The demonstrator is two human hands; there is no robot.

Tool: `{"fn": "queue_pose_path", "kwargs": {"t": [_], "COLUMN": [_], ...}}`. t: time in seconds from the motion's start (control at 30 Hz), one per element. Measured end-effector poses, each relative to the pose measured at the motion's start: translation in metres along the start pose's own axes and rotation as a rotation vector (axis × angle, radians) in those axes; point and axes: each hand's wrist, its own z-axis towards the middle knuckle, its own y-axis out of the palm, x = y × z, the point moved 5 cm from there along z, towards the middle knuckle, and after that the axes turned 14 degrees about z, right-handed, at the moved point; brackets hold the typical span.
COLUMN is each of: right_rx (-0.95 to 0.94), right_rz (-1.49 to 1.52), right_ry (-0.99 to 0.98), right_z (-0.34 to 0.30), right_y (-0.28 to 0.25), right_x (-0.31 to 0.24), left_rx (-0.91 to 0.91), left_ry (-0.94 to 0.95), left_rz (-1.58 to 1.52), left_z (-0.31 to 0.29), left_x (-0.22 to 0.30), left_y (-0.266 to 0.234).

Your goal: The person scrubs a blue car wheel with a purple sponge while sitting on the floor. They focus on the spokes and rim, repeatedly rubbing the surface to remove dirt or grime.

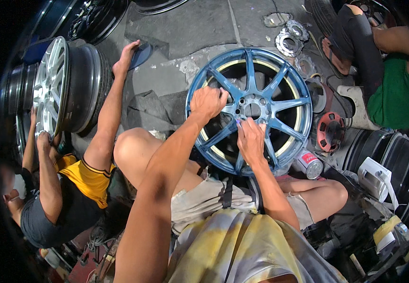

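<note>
A blue multi-spoke wheel rim [250,70] lies face up in front of my crossed legs. Over its left spokes is my left hand [208,102], its fingers curled closed; whatever they may hold is hidden. Just below the centre hub, my right hand [251,137] is closed with bent fingers against the spokes. A tiny purplish spot shows at its fingertips, too small to name. Pale scuffed patches mark several spokes.
A person at left grips a silver wheel [51,89] beside a tyre. Another person in green sits at right. Near the rim are a can [309,164], a red round disc [330,131], metal rings [288,44] and a white box-shaped thing [373,179]. Dark wheels stack at right.
</note>
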Motion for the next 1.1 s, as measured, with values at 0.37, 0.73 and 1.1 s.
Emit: {"fn": "queue_pose_path", "kwargs": {"t": [0.37, 0.73, 1.1], "right_rx": [0.053, -0.054, -0.046], "right_rz": [0.016, -0.058, 0.035], "right_ry": [0.056, 0.012, 0.221], "right_z": [0.011, 0.009, 0.002], "right_y": [0.007, 0.008, 0.001], "right_x": [0.002, 0.000, 0.011], "left_rx": [0.029, 0.041, 0.010], "left_ry": [-0.003, -0.003, 0.012], "left_rz": [-0.023, -0.030, -0.009], "left_z": [-0.002, 0.000, -0.001], "left_x": [-0.001, -0.004, -0.002], "left_y": [0.000, 0.001, 0.004]}}
